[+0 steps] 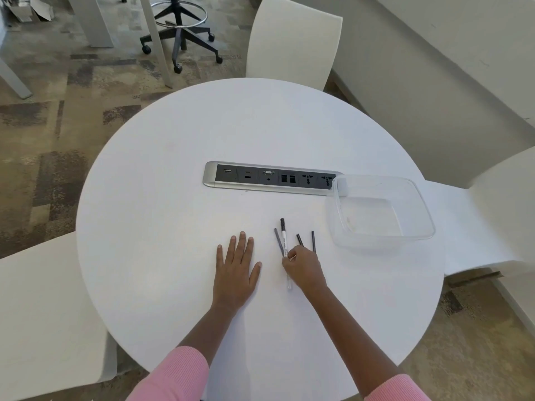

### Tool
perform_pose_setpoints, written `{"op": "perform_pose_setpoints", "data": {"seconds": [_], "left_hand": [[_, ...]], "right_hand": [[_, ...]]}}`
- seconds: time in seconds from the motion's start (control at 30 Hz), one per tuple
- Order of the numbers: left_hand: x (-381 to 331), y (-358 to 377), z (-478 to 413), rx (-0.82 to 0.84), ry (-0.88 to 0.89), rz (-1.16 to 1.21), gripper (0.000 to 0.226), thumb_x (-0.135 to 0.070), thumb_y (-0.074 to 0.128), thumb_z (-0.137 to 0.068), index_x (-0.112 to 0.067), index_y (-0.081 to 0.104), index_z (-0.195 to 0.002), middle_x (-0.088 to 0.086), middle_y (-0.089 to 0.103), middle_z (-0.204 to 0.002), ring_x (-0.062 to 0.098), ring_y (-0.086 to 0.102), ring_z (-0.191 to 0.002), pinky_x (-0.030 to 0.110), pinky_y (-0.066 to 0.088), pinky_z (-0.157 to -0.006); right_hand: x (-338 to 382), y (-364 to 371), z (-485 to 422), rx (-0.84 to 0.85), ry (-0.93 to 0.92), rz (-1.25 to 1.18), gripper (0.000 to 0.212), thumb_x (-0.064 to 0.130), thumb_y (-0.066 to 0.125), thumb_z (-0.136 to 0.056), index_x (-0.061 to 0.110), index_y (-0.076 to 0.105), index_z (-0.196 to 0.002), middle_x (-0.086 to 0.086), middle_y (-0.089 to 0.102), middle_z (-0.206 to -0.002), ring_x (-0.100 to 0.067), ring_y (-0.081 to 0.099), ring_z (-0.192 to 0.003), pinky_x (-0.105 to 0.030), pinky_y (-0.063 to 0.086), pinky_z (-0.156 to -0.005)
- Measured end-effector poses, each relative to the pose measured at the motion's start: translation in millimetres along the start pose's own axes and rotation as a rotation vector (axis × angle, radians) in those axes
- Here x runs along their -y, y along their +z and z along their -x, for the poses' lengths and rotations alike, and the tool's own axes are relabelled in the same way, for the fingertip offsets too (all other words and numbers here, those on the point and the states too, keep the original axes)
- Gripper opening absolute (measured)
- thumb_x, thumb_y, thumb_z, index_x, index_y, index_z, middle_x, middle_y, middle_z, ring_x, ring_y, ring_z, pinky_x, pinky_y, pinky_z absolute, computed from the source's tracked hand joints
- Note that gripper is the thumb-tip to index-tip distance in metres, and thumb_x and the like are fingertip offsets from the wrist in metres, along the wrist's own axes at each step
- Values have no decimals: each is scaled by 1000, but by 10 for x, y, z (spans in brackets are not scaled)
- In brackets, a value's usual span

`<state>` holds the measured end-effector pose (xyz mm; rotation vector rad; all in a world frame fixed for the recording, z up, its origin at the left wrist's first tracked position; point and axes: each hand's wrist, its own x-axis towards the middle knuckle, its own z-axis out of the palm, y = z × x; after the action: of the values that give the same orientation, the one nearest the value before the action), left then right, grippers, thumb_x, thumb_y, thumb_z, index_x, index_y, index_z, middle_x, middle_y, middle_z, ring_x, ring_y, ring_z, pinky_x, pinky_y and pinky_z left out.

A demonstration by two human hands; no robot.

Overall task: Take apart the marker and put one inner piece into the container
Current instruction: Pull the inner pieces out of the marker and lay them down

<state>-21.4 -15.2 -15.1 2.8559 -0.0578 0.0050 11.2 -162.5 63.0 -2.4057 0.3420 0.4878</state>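
White round table (pixel 179 157) under both hands. Pink ribbed sleeves (pixel 179 371) behind the wrists. White marker (pixel 285 241) with black cap at the right hand's (pixel 304 270) fingertips; dark grey sticks (pixel 313 241) just beyond them. Clear, colourless container (pixel 417 198) further right of that hand. Silver-framed black socket strip (pixel 269 178) ahead of the left hand (pixel 236 273). Mottled beige-and-brown carpet (pixel 58 125) far left; white chairs (pixel 292 39) around.

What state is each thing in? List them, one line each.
Marker: lying on table, right hand on it.
Container: open, no marker piece inside.
Dark sticks: loose on table beside marker.
Left hand: flat, open, holding nothing.
Right hand: fingers closed on marker.
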Motion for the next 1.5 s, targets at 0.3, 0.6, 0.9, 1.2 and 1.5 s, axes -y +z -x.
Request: {"op": "perform_pose_setpoints", "data": {"seconds": [0.3, 0.6, 0.9, 1.2, 1.5], "left_hand": [[3, -6, 6, 10, -5, 2, 59, -43, 6, -97, -12, 35, -138, 11, 45, -144, 23, 28, -134, 41, 3, -113], [2, -2, 3, 16, -10, 4, 59, -44, 6, -97, -12, 36, -137, 11, 45, -144, 23, 28, -134, 41, 3, -113], [-1, -5, 1, 5, -3, -1, 59, -43, 7, -97, -12, 36, -138, 11, 44, -144, 23, 27, -134, 41, 4, -113], [10, 2, 0, 17, -3, 6, 58, -43, 7, -97, -12, 35, -138, 11, 44, -144, 23, 27, -135, 42, 4, -113], [6, -9, 5, 11, 3, 13, 58, -42, 6, -98, -11, 35, -138, 12, 46, -143, 23, 28, -134, 42, 3, -113]], "right_hand": [[-33, -29, -32, -55, -12, 15, 17, 10, 48, -84, -2, 58, -91, -19, 65, -94, -30, 57, -82, -31, 43, -71], [-7, -4, -42, -64, -85, 209, 22, 9, 43, -87, -1, 49, -106, -19, 59, -106, -34, 57, -96, -36, 44, -77], [38, 21, -14, -133, -153, 183, 26, 17, 49, -89, 4, 47, -111, -17, 55, -109, -33, 56, -100, -38, 46, -79], [287, 244, 22, -45, -201, 127, 23, 17, 50, -89, 2, 47, -105, -19, 56, -106, -33, 56, -95, -39, 46, -78], [320, 283, -2, -68, -183, 246, 26, 7, 43, -89, 1, 43, -114, -20, 56, -108, -34, 56, -97, -37, 45, -76]]}}
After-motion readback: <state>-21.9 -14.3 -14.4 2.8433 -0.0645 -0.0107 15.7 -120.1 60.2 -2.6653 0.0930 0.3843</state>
